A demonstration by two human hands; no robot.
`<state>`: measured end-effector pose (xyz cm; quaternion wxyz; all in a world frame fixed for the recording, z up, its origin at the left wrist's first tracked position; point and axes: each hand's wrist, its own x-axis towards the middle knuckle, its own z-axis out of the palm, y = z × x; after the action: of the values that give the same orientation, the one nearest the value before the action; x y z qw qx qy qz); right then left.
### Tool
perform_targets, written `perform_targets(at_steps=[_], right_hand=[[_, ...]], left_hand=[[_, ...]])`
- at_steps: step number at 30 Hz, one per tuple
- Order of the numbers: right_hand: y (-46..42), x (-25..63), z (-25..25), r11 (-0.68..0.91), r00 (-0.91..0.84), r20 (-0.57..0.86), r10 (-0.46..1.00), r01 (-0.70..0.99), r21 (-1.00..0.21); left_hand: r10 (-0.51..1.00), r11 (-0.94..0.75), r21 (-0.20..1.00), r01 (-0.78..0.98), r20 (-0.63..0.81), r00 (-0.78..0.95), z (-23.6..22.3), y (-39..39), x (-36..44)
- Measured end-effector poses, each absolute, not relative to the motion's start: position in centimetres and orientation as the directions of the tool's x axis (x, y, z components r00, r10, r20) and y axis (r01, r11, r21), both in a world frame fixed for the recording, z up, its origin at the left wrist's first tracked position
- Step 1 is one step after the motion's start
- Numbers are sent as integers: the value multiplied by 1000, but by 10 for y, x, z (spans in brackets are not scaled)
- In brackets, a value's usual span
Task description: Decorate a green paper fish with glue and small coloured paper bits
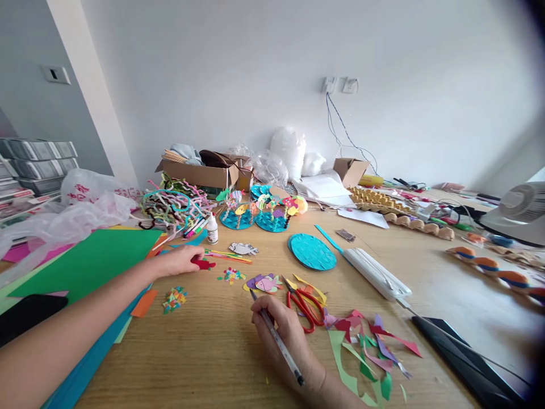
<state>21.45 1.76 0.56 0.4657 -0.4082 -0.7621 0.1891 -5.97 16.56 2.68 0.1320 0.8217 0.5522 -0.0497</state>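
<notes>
My left hand (181, 261) reaches across the table, its fingertips closed on the edge of a red paper fish (207, 264). Thin coloured paper strips (234, 257) lie just behind it. In my right hand (287, 329) is a pen (276, 336), its tip pointing away from me. Beyond the pen tip rest a pink paper fish (267, 283) and a purple one (252, 282), overlapping. Red-handled scissors (304, 307) lie to their right. Small piles of paper bits (232, 275) and a white fish cutout (243, 249) are in the middle.
Coloured paper sheets (93, 255) and a dark phone-like object (32, 315) are at the left. Paper scraps (374, 346) spread at the right, near a white power strip (377, 272). Blue discs (315, 251), a glue bottle (212, 229) and pipe cleaners (170, 207) stand farther back.
</notes>
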Motion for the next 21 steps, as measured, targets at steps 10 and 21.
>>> perform_targets(at_steps=[10, 21], right_hand=[[17, 222, 16, 324, -149, 301, 942, 166, -931], [25, 214, -6, 344, -187, 323, 928, 93, -934]], left_hand=[[743, -670, 187, 719, 175, 646, 43, 72, -16], [471, -790, -91, 607, 543, 695, 9, 30, 29]])
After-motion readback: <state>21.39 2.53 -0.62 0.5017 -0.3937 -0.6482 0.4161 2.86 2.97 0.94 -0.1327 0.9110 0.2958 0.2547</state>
